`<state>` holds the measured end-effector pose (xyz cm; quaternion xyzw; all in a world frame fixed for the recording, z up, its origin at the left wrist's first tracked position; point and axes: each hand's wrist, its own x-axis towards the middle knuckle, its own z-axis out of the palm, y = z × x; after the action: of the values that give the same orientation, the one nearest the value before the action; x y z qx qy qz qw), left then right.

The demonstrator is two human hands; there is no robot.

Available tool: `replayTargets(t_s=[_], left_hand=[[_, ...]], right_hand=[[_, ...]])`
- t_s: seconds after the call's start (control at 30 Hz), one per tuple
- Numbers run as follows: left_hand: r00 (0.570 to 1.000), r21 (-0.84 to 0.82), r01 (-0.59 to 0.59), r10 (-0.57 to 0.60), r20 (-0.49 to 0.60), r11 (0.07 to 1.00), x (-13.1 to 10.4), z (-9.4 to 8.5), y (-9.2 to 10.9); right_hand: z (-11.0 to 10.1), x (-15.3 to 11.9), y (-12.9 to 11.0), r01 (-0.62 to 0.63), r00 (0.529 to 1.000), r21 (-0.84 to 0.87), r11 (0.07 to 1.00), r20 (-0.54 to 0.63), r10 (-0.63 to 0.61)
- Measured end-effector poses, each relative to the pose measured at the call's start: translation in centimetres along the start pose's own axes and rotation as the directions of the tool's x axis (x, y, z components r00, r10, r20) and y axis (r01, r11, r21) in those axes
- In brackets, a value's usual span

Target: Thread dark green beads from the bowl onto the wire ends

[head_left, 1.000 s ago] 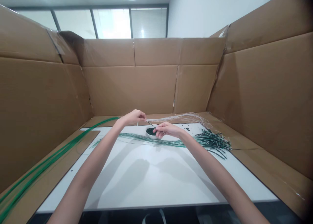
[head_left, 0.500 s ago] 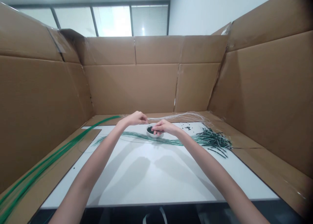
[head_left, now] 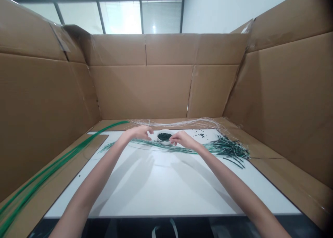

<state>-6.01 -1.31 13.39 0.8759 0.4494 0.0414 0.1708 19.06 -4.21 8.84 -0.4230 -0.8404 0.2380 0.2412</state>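
Left hand (head_left: 142, 131) half spread, right hand (head_left: 181, 139) pinching strand (head_left: 158, 141)

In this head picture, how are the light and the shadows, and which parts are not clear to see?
Head view: the window glares, nearly white; soft shadows lie on the white board below the left hand and right hand; the upper right corner darkens; the dark bits in the bowl blend together, too small to separate.
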Motion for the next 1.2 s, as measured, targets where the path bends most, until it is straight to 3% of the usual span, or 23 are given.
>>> replayTargets(t_s=[0.07, 0.17, 0.27, 0.37, 0.5, 0.63, 0.77, 0.9, 1.2], left_hand=[[0.996, -0.090, -0.076, 0.072, -0.045, 0.993, 0.1, 1.3, 1.6], [0.967, -0.241, -0.254, 0.242, -0.080, 0.937, 0.9, 3.6, 4.3], [0.966, -0.341, -0.204, 0.132, -0.224, 0.918, 2.0, 5.5, 5.7], [0.956, -0.464, -0.162, 0.022, -0.293, 0.871, 2.8, 6.4, 5.6], [0.943, -0.673, -0.176, -0.074, -0.325, 0.718, 3.2, 6.6, 5.4], [0.929, -0.819, -0.204, -0.157, -0.335, 0.537, 3.1, 6.2, 6.4], [0.922, -0.908, -0.245, -0.207, -0.326, 0.339, 3.2, 6.0, 7.4], [0.914, -0.921, -0.296, -0.206, -0.351, 0.254, 3.6, 6.5, 7.6], [0.898, -0.923, -0.313, -0.247, -0.365, 0.226, 3.7, 6.9, 7.7]], right_hand=[[0.2, -0.1, -0.1, 0.049, 0.998, -0.143, 0.989, -0.030, -0.054], [0.3, -0.2, -0.7, 0.017, 0.993, -0.303, 0.953, -0.106, -0.052], [-0.1, -0.3, -1.1, -0.080, 0.974, -0.354, 0.932, -0.226, -0.003], [-1.0, -0.5, -1.0, -0.077, 0.947, -0.179, 0.981, -0.320, 0.016], [-2.4, -0.7, -0.7, 0.015, 0.924, 0.174, 0.985, -0.379, 0.053], [-2.8, -0.1, -0.7, 0.093, 0.928, 0.452, 0.887, -0.362, 0.088], [-1.6, 0.7, -0.7, 0.143, 0.900, 0.659, 0.739, -0.397, 0.180], [-0.5, 1.2, -0.9, 0.089, 0.904, 0.719, 0.689, -0.349, 0.248], [-0.3, 0.9, -1.6, 0.113, 0.885, 0.549, 0.828, -0.435, 0.168]])
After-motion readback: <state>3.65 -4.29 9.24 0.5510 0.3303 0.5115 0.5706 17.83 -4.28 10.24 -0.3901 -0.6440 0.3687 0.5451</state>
